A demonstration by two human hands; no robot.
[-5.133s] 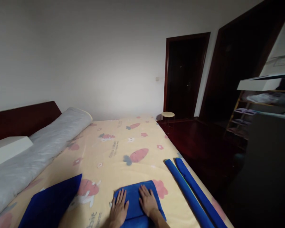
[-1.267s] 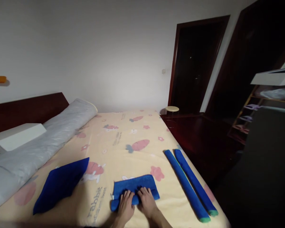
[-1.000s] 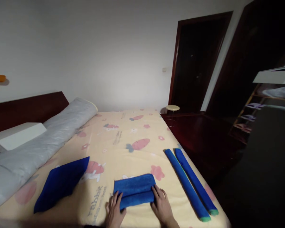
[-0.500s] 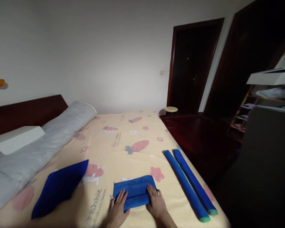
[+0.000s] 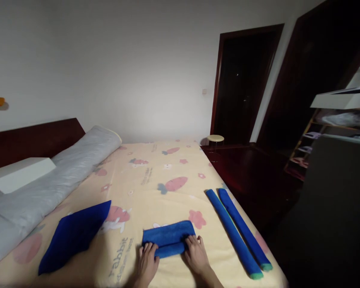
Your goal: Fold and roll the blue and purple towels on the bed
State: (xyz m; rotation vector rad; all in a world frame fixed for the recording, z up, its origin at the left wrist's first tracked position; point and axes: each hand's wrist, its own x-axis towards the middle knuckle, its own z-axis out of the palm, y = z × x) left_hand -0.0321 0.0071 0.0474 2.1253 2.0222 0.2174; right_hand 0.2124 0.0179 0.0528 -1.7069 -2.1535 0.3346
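A blue towel (image 5: 168, 235) lies on the bed in front of me, its near edge rolled into a thick fold. My left hand (image 5: 148, 259) has its fingers curled over the left end of that roll. At the right end, my right hand (image 5: 196, 253) grips the roll the same way, with its fingertips on top; both thumbs are mostly hidden. To the left lies another blue towel (image 5: 73, 236), spread flat. Two long rolled blue towels (image 5: 234, 234) with green ends rest side by side near the bed's right edge.
The bed (image 5: 150, 200) has a yellow sheet with carrot and flower prints. A grey rolled bedding bundle (image 5: 66, 168) and a white box (image 5: 24, 174) are on the left. Beyond the right edge stand a round stool (image 5: 215, 138) and a shelf rack (image 5: 306, 140).
The towel lay flatter and larger about five seconds ago, under spread palms. Its near edge has since been rolled away from me, and my fingers have just curled around the roll.
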